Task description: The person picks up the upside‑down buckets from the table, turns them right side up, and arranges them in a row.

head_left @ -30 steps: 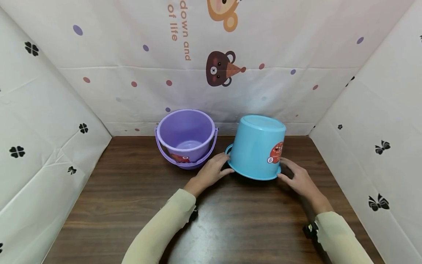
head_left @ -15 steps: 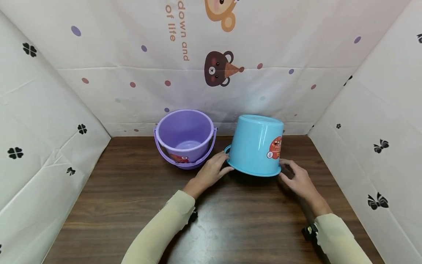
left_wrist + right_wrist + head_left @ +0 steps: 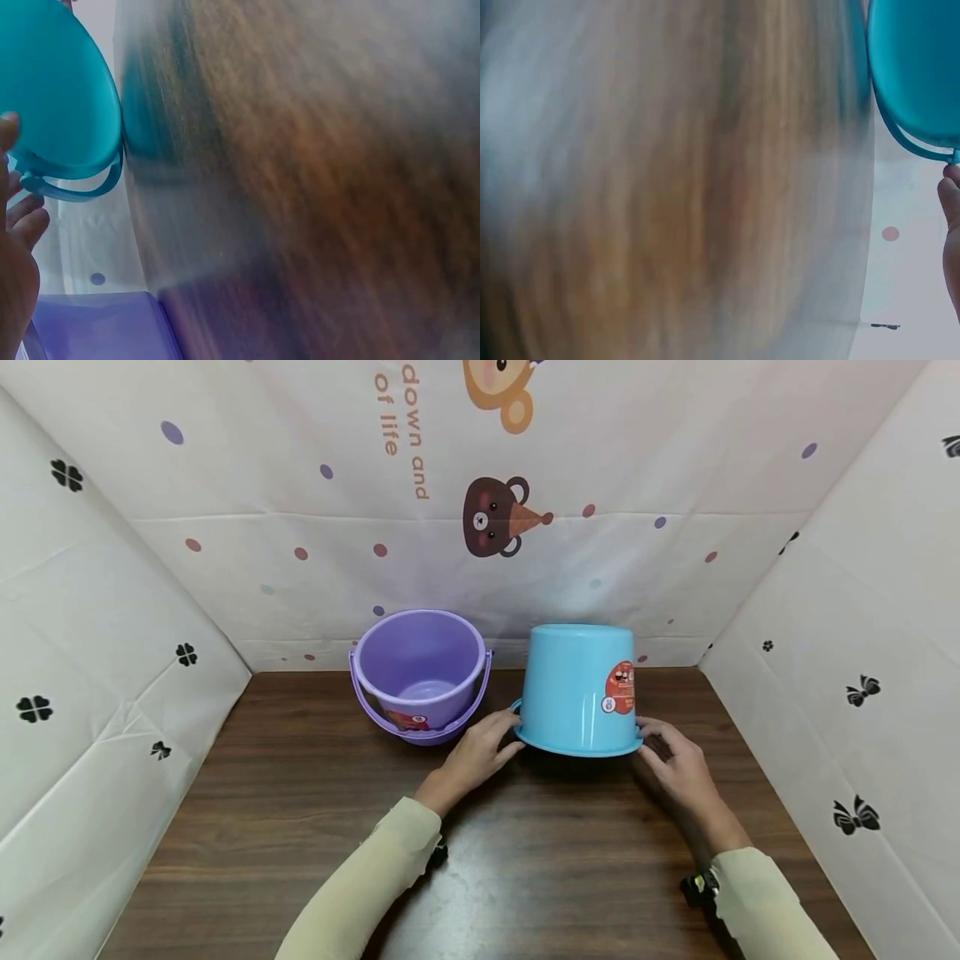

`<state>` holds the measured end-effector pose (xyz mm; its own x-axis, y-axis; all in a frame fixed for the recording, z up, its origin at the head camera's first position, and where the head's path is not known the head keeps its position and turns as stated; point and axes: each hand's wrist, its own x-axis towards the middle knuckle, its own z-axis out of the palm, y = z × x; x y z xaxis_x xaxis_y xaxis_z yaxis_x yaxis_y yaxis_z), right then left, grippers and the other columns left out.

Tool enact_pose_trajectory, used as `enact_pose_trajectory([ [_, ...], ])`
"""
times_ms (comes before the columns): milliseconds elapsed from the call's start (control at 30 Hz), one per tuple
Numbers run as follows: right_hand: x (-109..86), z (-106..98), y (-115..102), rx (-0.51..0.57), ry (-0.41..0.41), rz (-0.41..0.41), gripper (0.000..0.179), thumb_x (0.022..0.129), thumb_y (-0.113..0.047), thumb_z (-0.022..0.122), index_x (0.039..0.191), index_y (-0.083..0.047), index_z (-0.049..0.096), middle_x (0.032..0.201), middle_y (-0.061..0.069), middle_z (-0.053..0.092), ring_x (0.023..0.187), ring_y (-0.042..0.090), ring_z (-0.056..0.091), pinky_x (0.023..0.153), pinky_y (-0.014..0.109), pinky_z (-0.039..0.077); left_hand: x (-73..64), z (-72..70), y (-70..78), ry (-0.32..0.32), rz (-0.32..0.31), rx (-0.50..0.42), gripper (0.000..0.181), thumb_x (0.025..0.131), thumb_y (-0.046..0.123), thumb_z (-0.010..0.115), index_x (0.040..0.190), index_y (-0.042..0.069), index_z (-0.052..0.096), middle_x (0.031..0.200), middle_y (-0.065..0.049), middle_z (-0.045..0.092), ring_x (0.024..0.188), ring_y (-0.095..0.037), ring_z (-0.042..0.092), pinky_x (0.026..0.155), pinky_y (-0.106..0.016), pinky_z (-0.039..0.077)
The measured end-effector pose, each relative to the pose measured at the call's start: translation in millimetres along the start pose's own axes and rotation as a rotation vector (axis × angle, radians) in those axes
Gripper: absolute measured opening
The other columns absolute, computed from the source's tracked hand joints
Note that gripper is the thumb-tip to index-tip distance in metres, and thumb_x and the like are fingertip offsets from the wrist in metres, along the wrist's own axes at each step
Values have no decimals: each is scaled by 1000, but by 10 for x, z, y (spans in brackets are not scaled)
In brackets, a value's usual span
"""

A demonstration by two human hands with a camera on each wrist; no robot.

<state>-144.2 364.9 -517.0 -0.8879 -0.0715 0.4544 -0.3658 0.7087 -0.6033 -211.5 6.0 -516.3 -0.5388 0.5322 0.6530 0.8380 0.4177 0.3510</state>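
Observation:
A light blue bucket (image 3: 577,693) is upside down at the back of the table, its base up and a red label facing forward. My left hand (image 3: 474,758) grips its rim on the left, beside the handle's pivot. On the right side my right hand (image 3: 681,768) pinches the rim between thumb and fingers. The near rim is raised, and both wrist views look into the hollow inside (image 3: 56,90) of the bucket. Its handle (image 3: 86,191) hangs at the far rim, close to the tabletop. Left of it, a purple bucket (image 3: 420,660) stands upright, its handle lowered in front.
The brown wooden table (image 3: 540,877) ends at a back wall sheet (image 3: 300,602) printed with bears and dots. White patterned sheets rise along the left (image 3: 97,610) and right sides. The purple bucket stands close to my left hand.
Both hands have turned the blue bucket more level and shifted it slightly left, and its near rim sits a little farther back. The purple bucket has stayed put.

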Motion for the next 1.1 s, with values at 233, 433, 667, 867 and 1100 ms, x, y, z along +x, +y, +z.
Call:
enact_pose_trajectory([
  [233,14,10,-45,89,64,-20,22,93,9,69,111,-1,62,133,20,66,122,-15,53,98,3,43,-3,4,13,35,-17,-8,23,90,2,77,112,4,69,115,-10,70,112,-24,70,96,-32,59],
  [433,19,24,-83,112,110,-4,20,93,10,68,110,0,63,130,20,68,119,-15,55,98,3,44,3,-14,45,65,-9,-23,19,90,1,77,107,5,70,111,-8,69,106,-21,69,91,-30,60],
  [667,21,1,-276,144,159,5,18,93,18,62,108,9,61,126,28,67,115,-15,55,97,2,44,-20,-40,85,56,-8,-24,15,92,4,76,105,7,70,109,-7,68,104,-20,69,90,-30,60],
  [867,46,-75,-560,182,169,2,13,94,18,59,106,13,59,123,34,66,115,-12,57,96,4,46,-33,-42,106,50,14,-17,16,91,2,77,104,8,70,109,-8,66,105,-21,68,89,-28,60],
  [1100,55,-66,-558,192,204,-14,14,92,21,59,105,15,58,122,35,66,115,-13,58,95,5,48,-7,-69,142,108,60,-11,18,89,1,79,103,7,70,107,-8,65,104,-22,69,88,-26,60],
])
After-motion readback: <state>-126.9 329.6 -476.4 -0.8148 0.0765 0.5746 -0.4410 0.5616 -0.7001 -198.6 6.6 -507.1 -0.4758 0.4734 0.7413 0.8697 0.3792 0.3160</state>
